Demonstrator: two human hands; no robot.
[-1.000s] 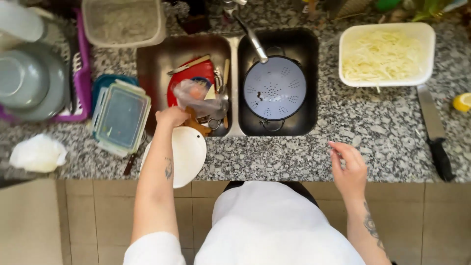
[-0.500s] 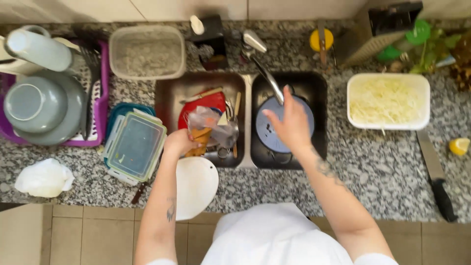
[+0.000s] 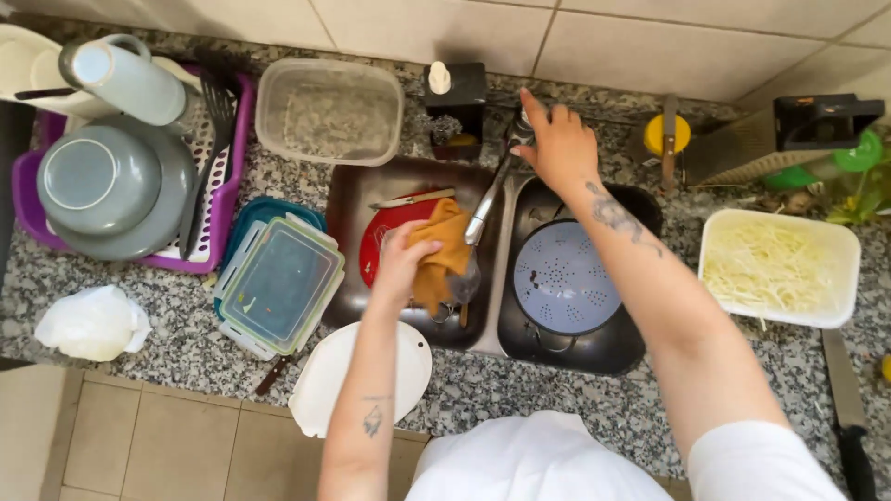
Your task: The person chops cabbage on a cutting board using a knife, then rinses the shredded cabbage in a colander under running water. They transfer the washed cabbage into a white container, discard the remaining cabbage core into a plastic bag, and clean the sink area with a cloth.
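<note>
A home kitchen, probably: a granite counter point(image 3: 594, 408) holds a double sink point(image 3: 483, 343) at centre, a purple dish rack point(image 3: 28, 186) at ten o'clock.

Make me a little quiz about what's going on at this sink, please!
1. True or false: the right hand is on the tap.
2. What does the left hand hold? A) a knife B) an orange cloth C) a cup
3. What lies in the right basin, under the arm?

Key: 1 true, at the tap's base. 2 B. 3 a blue colander.
</note>
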